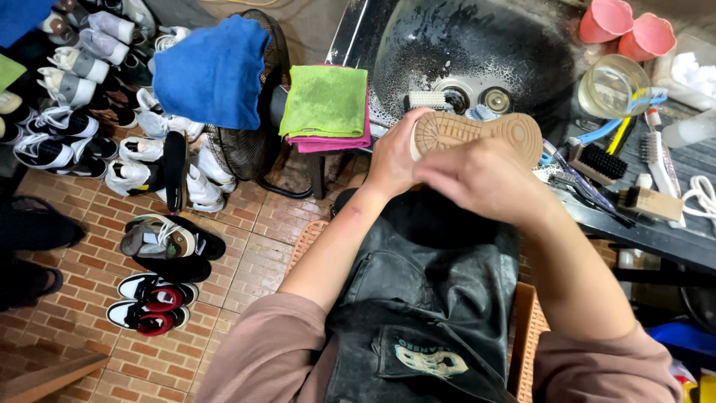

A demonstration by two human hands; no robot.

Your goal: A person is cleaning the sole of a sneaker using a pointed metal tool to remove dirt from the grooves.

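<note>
The left hand (393, 157) wraps its fingers around the heel end of a shoe turned sole-up, its tan rubber outsole (477, 134) with moulded tread facing the camera. The right hand (485, 179) lies across the near edge of that sole, fingers curled down over it; whether they pinch a cloth or small tool underneath cannot be told, since the back of the hand hides the fingertips. The shoe is held in the air over the person's lap, just in front of a wet black basin (477, 52).

As a judgement, the sole looks largely clean and dry of foam, so the scrubbing of this shoe seems well along, though the upper is out of sight. Much seems left: many white and dark trainers (74, 97) wait in rows on the brick floor (246, 254).

Near the hands on the dark bench lie a black-bristled wooden brush (600, 162), a white toothbrush-like brush (656, 153) and a glass jug of liquid (613, 86). A green cloth over a pink one (326, 104) hangs at the basin's left edge, a blue towel (212, 71) beyond it.
</note>
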